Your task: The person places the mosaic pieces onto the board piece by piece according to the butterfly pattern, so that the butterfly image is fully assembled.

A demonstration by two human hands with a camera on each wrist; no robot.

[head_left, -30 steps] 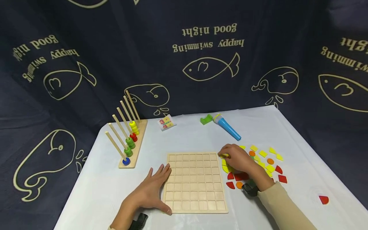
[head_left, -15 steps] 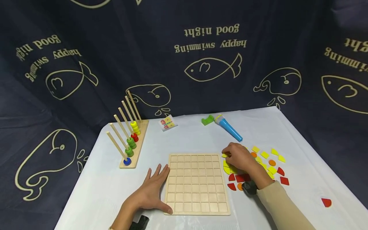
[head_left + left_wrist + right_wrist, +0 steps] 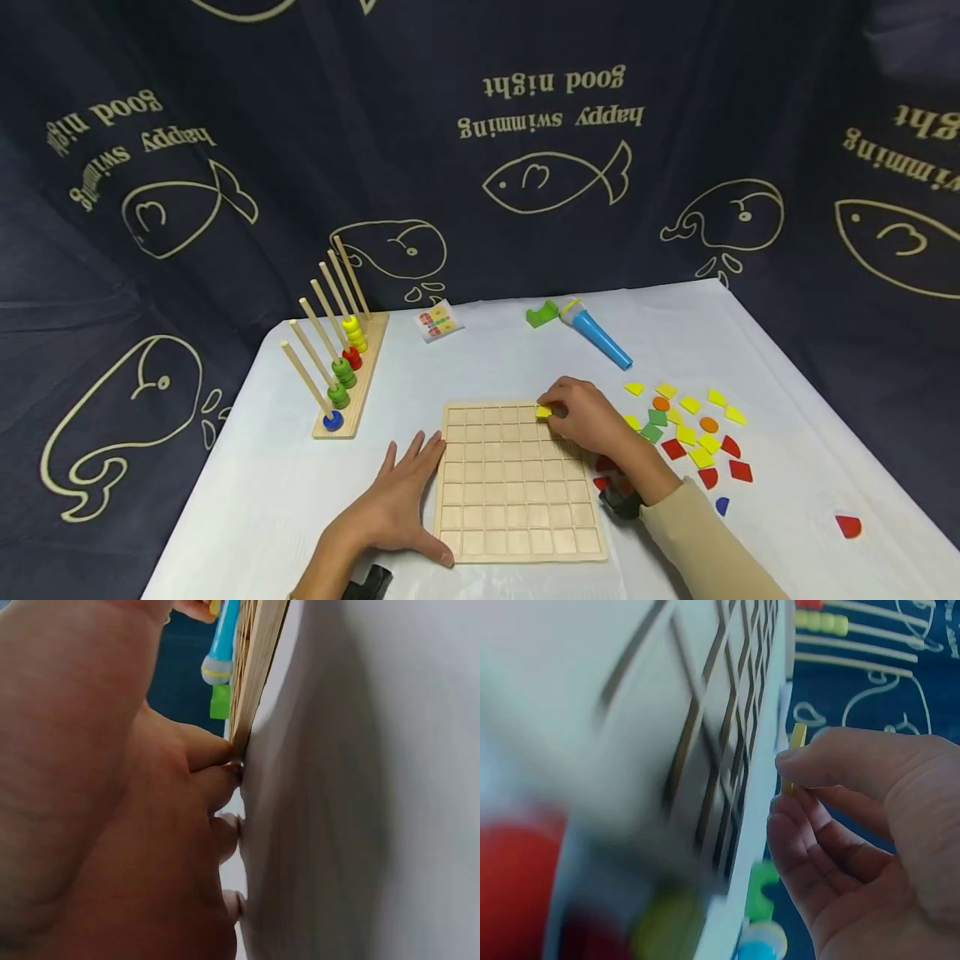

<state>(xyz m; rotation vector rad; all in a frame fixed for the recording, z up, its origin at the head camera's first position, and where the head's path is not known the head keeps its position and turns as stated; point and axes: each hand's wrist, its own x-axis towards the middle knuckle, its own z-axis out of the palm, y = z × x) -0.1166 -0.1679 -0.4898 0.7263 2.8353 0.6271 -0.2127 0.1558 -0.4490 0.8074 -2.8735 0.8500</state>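
A wooden grid board (image 3: pixel 517 493) lies on the white table, its square cells bare. My left hand (image 3: pixel 392 510) rests spread at the board's left side, the thumb by its near corner; in the left wrist view its fingers touch the board's edge (image 3: pixel 259 671). Between thumb and fingertips, my right hand (image 3: pixel 588 419) pinches a thin yellow tile (image 3: pixel 543 412) over the far right part of the board. The right wrist view has this tile (image 3: pixel 798 737) edge-on, apart from the grid. Loose yellow, red, orange and green tiles (image 3: pixel 686 435) lie to the right, some hidden behind the right wrist.
A wooden peg stand (image 3: pixel 362 377) with coloured rings stands at the left. Toward the back lie a small pattern card (image 3: pixel 438 321), a green block (image 3: pixel 542 314) and a blue toy microphone (image 3: pixel 600 336). One red tile (image 3: pixel 848 527) sits alone near the right edge.
My right hand has moved left from the loose tiles to over the board, carrying the yellow tile. More green and red tiles are uncovered. The left hand stays at the board's edge.
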